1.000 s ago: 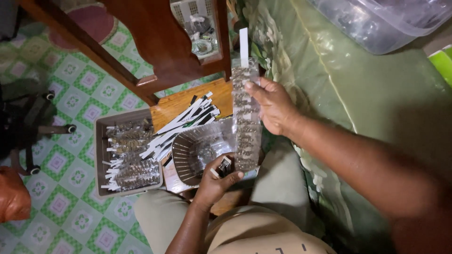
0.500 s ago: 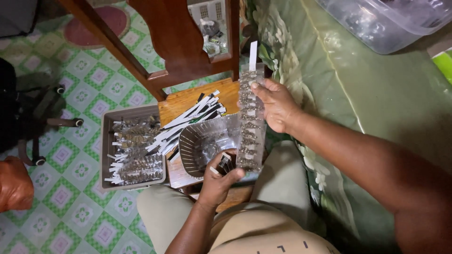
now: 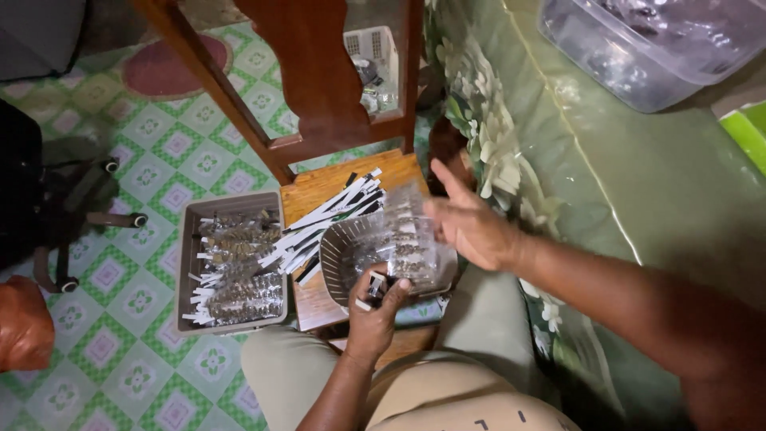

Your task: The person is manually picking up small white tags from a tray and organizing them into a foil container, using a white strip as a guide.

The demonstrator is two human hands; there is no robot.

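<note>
Left hand (image 3: 375,307) pinches a small dark part with white tab over the round grey basket (image 3: 339,259) on the wooden stool (image 3: 319,191), right hand (image 3: 471,227) open, fingers spread, seemingly touching a clear plastic strip (image 3: 407,239) of parts, blurred; grey tray (image 3: 187,263) of packed strips sits left.

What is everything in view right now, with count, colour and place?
Wooden chair: one, reddish brown, top centre.
Wooden stool: one, light brown, centre.
Grey tray: one, on the floor at left, holding clear packets.
Paper strips: many, black and white, on the stool.
Round basket: one, grey, on the stool.
Clear packet strip: one, by the right hand.
Clear tub: one, top right on the green cover.
Left hand: pinches a small dark item.
Right hand: open.
</note>
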